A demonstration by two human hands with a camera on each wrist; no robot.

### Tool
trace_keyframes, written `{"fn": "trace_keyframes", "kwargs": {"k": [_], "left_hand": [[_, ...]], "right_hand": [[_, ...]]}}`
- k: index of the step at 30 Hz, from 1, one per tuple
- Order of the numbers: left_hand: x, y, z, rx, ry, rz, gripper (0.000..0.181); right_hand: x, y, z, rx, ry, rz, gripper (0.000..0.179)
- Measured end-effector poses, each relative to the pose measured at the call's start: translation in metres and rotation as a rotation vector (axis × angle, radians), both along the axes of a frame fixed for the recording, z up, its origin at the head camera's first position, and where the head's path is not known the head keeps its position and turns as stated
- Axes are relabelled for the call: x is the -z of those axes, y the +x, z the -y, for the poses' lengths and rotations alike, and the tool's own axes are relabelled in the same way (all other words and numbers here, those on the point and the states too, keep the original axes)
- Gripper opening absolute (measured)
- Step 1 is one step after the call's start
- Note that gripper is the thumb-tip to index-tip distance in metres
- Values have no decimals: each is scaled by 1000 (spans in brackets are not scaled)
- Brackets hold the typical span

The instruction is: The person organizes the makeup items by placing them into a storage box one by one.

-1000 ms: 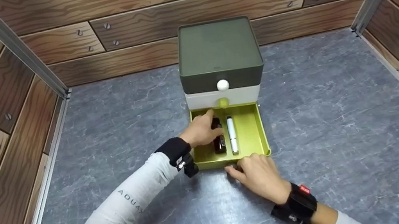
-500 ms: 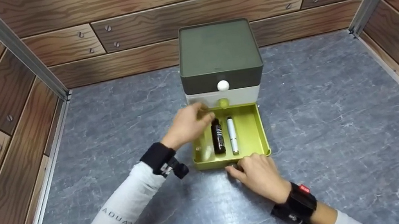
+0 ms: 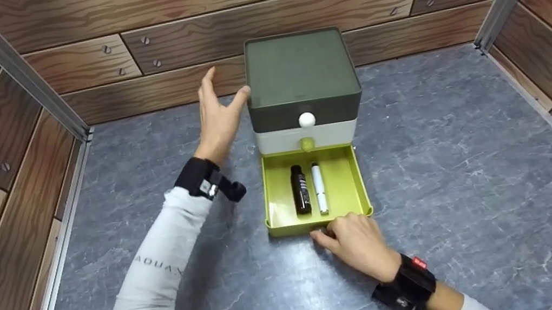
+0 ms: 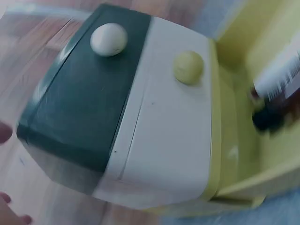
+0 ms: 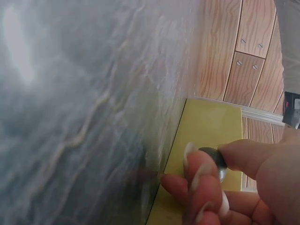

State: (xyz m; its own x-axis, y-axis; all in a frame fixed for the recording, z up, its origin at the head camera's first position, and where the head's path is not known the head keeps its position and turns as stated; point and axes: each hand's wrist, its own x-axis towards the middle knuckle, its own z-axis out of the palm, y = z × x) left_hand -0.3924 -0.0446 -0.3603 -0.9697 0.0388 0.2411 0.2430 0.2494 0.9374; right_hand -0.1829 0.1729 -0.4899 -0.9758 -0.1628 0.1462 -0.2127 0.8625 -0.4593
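Note:
A small chest of drawers with a dark green top (image 3: 298, 67) has its yellow-green bottom drawer (image 3: 343, 183) pulled out. Inside that drawer a dark bottle (image 3: 300, 189) and a white pen-like tube (image 3: 319, 188) lie side by side. My right hand (image 3: 358, 244) is at the drawer's front; in the right wrist view its thumb and fingers pinch the dark round knob (image 5: 214, 161). My left hand (image 3: 217, 120), fingers spread, is beside the chest's left side and holds nothing. Whether its thumb touches the dark top is hard to tell.
The white middle drawer (image 3: 274, 141) and the dark top drawer are closed, with a green knob (image 3: 307, 144) and a white knob (image 3: 307, 119). Wood-patterned walls (image 3: 182, 43) stand behind and on both sides of the grey marbled floor (image 3: 447, 162).
My left hand has come up out of the drawer, away from the dark bottle, to the chest's upper left side. The right hand stays at the drawer's front.

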Motion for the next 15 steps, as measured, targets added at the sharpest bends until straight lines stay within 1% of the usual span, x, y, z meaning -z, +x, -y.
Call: {"fn": "trace_keyframes", "kwargs": {"k": [2, 3, 5, 6, 8, 9, 11, 14, 15], "left_hand": [[1, -11, 0, 63, 115, 206, 92], [2, -17, 0, 94, 180, 290, 96], [5, -28, 3, 154, 305, 426, 101], [7, -32, 4, 181, 355, 479, 102], [10, -40, 4, 238, 429, 556, 103], [11, -43, 4, 265, 454, 582, 103], [14, -46, 3, 311, 488, 614, 102], [16, -47, -3, 382, 489, 639, 102], [16, -47, -6, 411, 475, 643, 99]], "right_hand": [[0, 1, 0, 11, -3, 5, 59], [-1, 1, 0, 14, -9, 9, 59], [-1, 0, 0, 9, -18, 18, 59], [-1, 0, 0, 5, -25, 24, 59], [-1, 0, 0, 4, -35, 35, 58], [-2, 1, 0, 4, -38, 41, 58], [-2, 1, -1, 1, -41, 46, 58], [-3, 1, -2, 2, -38, 48, 58], [-4, 1, -2, 0, -33, 45, 58]]}}
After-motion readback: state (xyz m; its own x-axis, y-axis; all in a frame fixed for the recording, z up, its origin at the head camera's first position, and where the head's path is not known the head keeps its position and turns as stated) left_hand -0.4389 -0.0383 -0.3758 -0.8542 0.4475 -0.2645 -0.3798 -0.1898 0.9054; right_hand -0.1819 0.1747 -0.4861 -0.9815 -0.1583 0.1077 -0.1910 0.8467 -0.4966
